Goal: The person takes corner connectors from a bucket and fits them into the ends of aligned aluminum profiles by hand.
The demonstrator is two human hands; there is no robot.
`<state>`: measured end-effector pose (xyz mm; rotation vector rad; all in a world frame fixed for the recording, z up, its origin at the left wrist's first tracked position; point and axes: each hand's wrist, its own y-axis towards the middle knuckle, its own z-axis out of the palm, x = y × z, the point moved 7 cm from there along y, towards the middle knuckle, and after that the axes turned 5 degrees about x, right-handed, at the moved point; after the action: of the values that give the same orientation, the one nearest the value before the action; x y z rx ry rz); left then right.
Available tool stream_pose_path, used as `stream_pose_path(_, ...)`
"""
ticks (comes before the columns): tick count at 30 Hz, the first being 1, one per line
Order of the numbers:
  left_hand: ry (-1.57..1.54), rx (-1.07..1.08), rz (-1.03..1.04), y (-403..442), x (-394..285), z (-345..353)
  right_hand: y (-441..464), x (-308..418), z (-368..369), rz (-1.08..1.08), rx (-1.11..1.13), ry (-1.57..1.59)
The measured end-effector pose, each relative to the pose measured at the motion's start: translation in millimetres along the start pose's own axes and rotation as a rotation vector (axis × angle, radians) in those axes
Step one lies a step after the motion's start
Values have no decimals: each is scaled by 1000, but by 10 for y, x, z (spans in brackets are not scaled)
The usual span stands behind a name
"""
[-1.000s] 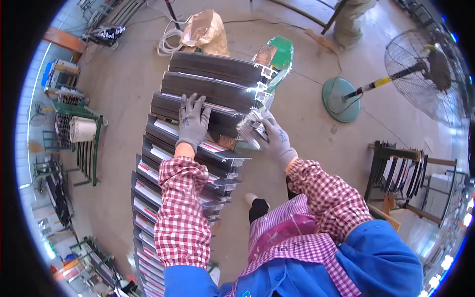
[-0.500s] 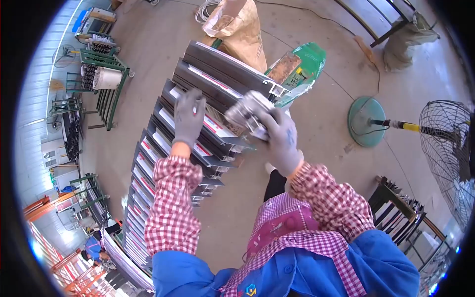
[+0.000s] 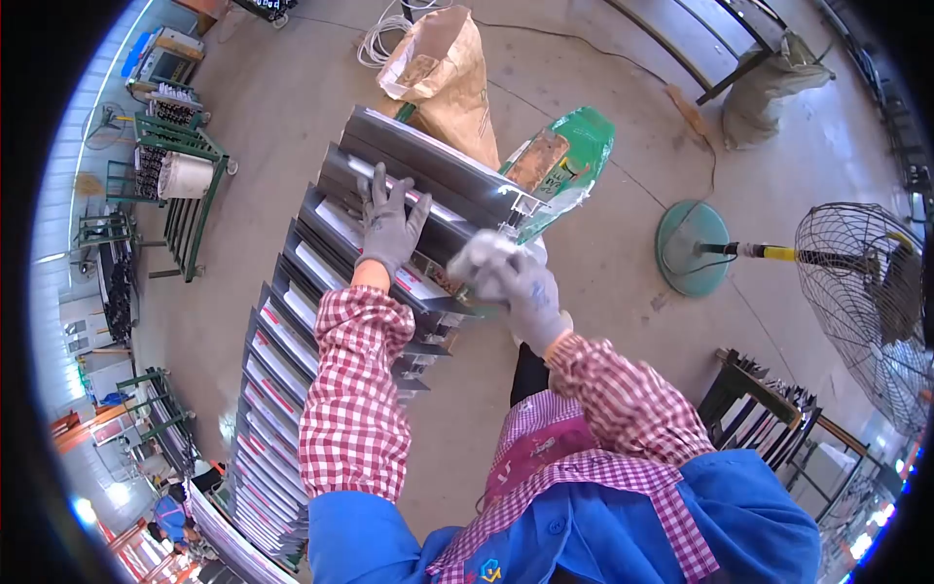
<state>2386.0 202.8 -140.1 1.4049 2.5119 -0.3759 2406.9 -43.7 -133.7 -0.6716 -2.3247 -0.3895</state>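
My left hand (image 3: 392, 224), in a grey glove, lies with fingers spread on one of the long dark metal profiles (image 3: 418, 167), near a white and red strip. These profiles stand side by side in a long row running toward the lower left. Closed around a silvery metal piece (image 3: 475, 253) is my right hand (image 3: 530, 300), also gloved. Motion blurs the piece, so its exact kind is unclear. It is close to the cut ends of the profiles, and I cannot tell whether it touches them.
Beyond the row stands an open brown paper bag (image 3: 457, 92). A green plastic bag (image 3: 588, 136) lies beside the nearest profile ends. To the right are a caged fan (image 3: 856, 292) and its round green base (image 3: 681, 263). A green trolley (image 3: 191, 226) stands at left.
My left hand has spread its fingers and shifted slightly right along the profiles. My right hand has moved down and left with the metal piece. The whole view has shifted a little.
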Motion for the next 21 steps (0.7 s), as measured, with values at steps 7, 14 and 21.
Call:
stream_pose_path(7,230,82,-27,-28,-179,-231,43,-273,-778,226,-228,148)
stream_pose_path(14,143,21,87,910,-478,142,389,-714,-395,200,-193,4)
stream_pose_path(21,75,-62,121,867,-485,119,583,-326,-723,157,-252,97)
